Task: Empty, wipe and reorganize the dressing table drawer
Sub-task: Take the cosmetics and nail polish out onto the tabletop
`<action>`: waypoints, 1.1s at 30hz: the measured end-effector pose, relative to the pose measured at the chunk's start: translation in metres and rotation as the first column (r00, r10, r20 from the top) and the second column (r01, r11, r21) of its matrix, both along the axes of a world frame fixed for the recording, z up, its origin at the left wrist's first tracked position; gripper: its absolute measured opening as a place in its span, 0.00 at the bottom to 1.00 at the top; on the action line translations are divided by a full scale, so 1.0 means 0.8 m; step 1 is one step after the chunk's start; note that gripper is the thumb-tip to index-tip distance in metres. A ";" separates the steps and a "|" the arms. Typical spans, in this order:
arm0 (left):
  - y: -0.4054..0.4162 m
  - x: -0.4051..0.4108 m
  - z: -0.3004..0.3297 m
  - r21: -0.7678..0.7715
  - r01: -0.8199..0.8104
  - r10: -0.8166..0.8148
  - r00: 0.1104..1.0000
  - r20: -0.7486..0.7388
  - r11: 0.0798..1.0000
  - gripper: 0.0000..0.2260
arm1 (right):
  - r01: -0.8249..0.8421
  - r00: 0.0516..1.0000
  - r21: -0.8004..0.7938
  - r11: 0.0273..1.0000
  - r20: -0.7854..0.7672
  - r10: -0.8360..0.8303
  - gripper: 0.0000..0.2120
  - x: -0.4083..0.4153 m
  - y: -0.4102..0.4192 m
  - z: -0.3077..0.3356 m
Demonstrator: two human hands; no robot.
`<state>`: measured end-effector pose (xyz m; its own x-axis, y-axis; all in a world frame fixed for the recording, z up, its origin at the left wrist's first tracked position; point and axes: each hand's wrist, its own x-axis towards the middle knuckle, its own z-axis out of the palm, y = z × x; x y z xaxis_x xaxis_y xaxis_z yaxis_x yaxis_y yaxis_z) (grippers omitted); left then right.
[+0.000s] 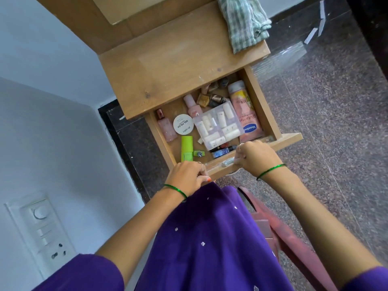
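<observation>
Gripping the front edge of the open drawer [255,97] with curled left hand [186,176] and right hand [257,157], cosmetics crowding inside, checked cloth [244,22] overhanging the tabletop's right edge

A single head-worn wide-angle camera looks steeply down, close over an open drawer [212,131] pulled from a wooden desk [180,59]. The view is tilted, with the desk running toward the far top edge and the person's purple clothing [210,238] filling the near bottom. A white wall [52,122] lies left, speckled floor [327,127] right.
</observation>
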<state>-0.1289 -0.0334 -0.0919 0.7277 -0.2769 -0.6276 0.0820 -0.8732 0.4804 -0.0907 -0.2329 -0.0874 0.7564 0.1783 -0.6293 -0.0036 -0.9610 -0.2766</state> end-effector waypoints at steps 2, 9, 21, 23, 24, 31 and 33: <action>-0.003 0.000 -0.001 0.013 0.020 -0.020 1.000 -0.024 1.000 0.07 | -0.007 1.000 0.001 1.000 -0.024 0.007 0.03 0.000 -0.003 0.000; -0.008 0.002 0.001 0.032 0.055 -0.054 0.998 -0.042 0.998 0.06 | -0.031 0.997 -0.007 0.999 -0.076 0.031 0.04 0.007 -0.002 0.000; -0.003 0.013 -0.008 -0.017 0.149 -0.149 0.977 -0.152 0.989 0.10 | 0.027 0.988 -0.010 1.000 -0.153 -0.028 0.07 0.025 0.005 -0.009; 0.000 0.020 -0.008 -0.028 0.137 -0.139 0.984 -0.107 0.990 0.15 | 0.122 0.983 0.008 0.992 -0.140 -0.120 0.01 0.034 0.004 -0.013; 0.001 0.021 -0.007 -0.031 0.104 -0.105 0.993 -0.051 0.994 0.17 | 0.180 0.978 0.016 0.984 -0.108 -0.177 0.06 0.037 0.002 -0.017; 0.011 0.015 -0.013 0.000 -0.126 0.123 0.965 0.233 0.992 0.23 | 0.459 0.886 0.027 0.888 -0.097 -0.454 0.25 0.056 0.006 -0.044; 0.011 0.015 -0.017 0.014 -0.111 0.104 0.964 0.243 0.994 0.23 | 0.500 0.861 0.033 0.865 -0.124 -0.493 0.27 0.058 0.014 -0.049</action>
<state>-0.1172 -0.0246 -0.1051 0.8833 -0.1740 -0.4354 0.0605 -0.8785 0.4738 -0.0445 -0.2217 -0.1263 0.6829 -0.1618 -0.7123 -0.5093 -0.8045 -0.3055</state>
